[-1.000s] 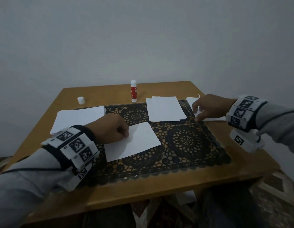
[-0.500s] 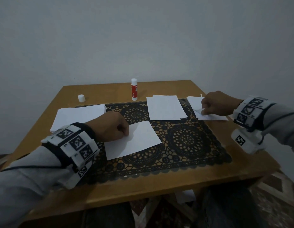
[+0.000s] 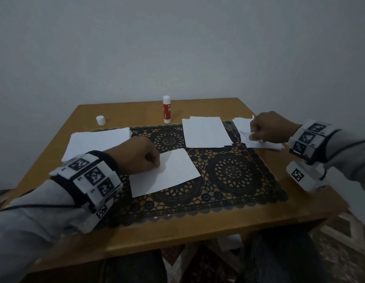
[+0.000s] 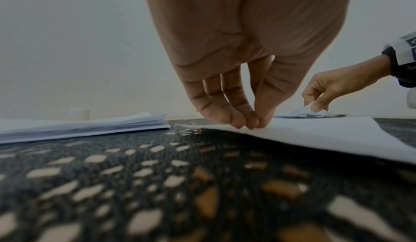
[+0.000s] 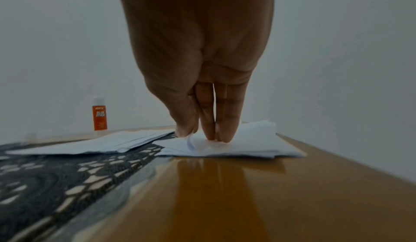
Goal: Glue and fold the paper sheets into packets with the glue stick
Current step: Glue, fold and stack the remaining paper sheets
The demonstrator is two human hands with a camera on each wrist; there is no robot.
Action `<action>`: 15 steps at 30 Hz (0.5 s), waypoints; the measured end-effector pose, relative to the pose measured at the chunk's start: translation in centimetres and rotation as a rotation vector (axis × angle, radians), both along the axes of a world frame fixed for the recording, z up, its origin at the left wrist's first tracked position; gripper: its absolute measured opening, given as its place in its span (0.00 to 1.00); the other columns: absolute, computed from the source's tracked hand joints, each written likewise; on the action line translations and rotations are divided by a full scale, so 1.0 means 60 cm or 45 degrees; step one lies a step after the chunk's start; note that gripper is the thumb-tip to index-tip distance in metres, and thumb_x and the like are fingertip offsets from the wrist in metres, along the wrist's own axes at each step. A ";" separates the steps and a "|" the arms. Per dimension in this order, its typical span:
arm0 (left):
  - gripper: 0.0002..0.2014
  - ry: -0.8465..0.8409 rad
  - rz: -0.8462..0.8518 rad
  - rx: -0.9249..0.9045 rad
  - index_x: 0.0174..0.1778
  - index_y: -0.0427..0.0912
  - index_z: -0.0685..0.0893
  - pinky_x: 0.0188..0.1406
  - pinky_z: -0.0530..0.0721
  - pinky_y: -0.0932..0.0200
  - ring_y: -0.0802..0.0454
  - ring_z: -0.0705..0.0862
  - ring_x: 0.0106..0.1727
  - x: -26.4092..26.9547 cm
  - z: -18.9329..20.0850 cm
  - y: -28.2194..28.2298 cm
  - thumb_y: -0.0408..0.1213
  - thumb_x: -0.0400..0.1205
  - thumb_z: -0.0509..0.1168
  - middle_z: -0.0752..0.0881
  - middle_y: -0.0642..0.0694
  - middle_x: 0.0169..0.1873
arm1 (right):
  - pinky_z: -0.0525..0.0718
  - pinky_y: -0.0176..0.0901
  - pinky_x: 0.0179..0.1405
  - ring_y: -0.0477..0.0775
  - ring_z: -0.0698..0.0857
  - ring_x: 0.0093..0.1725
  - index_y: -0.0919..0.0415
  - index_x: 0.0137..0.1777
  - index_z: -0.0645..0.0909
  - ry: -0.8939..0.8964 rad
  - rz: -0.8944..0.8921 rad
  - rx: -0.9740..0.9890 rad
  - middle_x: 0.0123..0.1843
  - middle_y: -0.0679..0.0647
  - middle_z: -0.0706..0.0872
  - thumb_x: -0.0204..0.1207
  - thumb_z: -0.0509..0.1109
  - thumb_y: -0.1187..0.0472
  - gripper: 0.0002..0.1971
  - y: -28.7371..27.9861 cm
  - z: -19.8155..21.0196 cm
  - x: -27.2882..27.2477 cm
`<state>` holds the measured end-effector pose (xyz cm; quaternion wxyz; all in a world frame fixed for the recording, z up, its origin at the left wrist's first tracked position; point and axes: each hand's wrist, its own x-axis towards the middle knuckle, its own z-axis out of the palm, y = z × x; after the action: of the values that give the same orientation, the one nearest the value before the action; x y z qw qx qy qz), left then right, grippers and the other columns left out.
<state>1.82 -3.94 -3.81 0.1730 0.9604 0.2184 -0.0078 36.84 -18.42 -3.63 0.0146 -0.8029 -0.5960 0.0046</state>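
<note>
Our left hand [image 3: 136, 155] pinches one sheet [image 3: 167, 172] on the mat. Our right hand [image 3: 269, 127] pinches a slip [image 3: 246, 135] off the bench pile. The glue [image 3: 167, 109] stands open, untouched; no fold yet.

"GLUE STICK" is printed in white on the orange label of the glue stick [image 5: 99, 117], below a small brand line too blurred to be read. Black-and-white square codes are borne by the wristbands [image 3: 91, 176], without legible words.
</note>
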 end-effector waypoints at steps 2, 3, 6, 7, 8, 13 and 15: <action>0.07 0.004 0.000 -0.003 0.48 0.42 0.91 0.47 0.78 0.75 0.57 0.85 0.48 0.000 0.000 0.001 0.30 0.79 0.68 0.89 0.50 0.47 | 0.68 0.33 0.30 0.43 0.77 0.28 0.58 0.25 0.77 0.027 0.017 -0.045 0.25 0.45 0.80 0.74 0.77 0.61 0.17 -0.002 0.006 -0.001; 0.07 0.001 0.001 -0.003 0.47 0.43 0.91 0.47 0.77 0.75 0.57 0.85 0.47 -0.001 0.000 0.001 0.30 0.79 0.68 0.89 0.50 0.47 | 0.68 0.33 0.30 0.43 0.77 0.27 0.57 0.24 0.75 0.066 0.016 -0.046 0.24 0.44 0.79 0.73 0.78 0.61 0.19 -0.004 0.008 -0.001; 0.07 -0.007 -0.001 0.000 0.46 0.43 0.91 0.45 0.78 0.76 0.57 0.85 0.47 -0.002 -0.001 0.002 0.30 0.79 0.68 0.89 0.50 0.47 | 0.77 0.39 0.33 0.48 0.79 0.25 0.56 0.20 0.72 0.267 -0.015 0.047 0.18 0.43 0.76 0.73 0.79 0.60 0.23 -0.008 0.005 0.008; 0.07 -0.005 -0.002 0.000 0.46 0.43 0.91 0.45 0.77 0.76 0.57 0.85 0.47 -0.002 -0.001 0.002 0.30 0.79 0.68 0.89 0.49 0.47 | 0.81 0.42 0.34 0.49 0.78 0.24 0.57 0.20 0.72 0.321 -0.025 0.085 0.18 0.43 0.75 0.73 0.79 0.60 0.23 -0.008 0.002 0.011; 0.07 -0.004 -0.002 -0.001 0.47 0.43 0.91 0.44 0.77 0.77 0.57 0.85 0.47 -0.002 -0.001 0.002 0.30 0.79 0.68 0.89 0.49 0.47 | 0.83 0.45 0.35 0.49 0.76 0.24 0.59 0.20 0.72 0.360 -0.032 0.113 0.19 0.46 0.74 0.73 0.78 0.60 0.23 -0.008 0.000 0.013; 0.08 -0.001 0.010 -0.004 0.49 0.42 0.91 0.47 0.78 0.73 0.55 0.85 0.48 0.000 0.000 0.001 0.30 0.79 0.67 0.89 0.48 0.49 | 0.89 0.49 0.35 0.51 0.81 0.28 0.65 0.24 0.77 0.505 -0.079 0.175 0.24 0.55 0.80 0.76 0.75 0.61 0.20 -0.009 0.000 0.024; 0.08 -0.003 0.010 -0.002 0.49 0.42 0.91 0.47 0.79 0.73 0.56 0.85 0.49 -0.001 0.000 0.001 0.30 0.79 0.67 0.89 0.48 0.49 | 0.89 0.50 0.37 0.53 0.82 0.29 0.64 0.23 0.77 0.548 -0.109 0.203 0.25 0.56 0.81 0.76 0.75 0.62 0.20 -0.010 -0.001 0.028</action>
<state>1.74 -3.86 -3.82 0.1739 0.9594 0.2219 -0.0061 38.52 -19.04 -3.67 0.2049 -0.8042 -0.5431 0.1279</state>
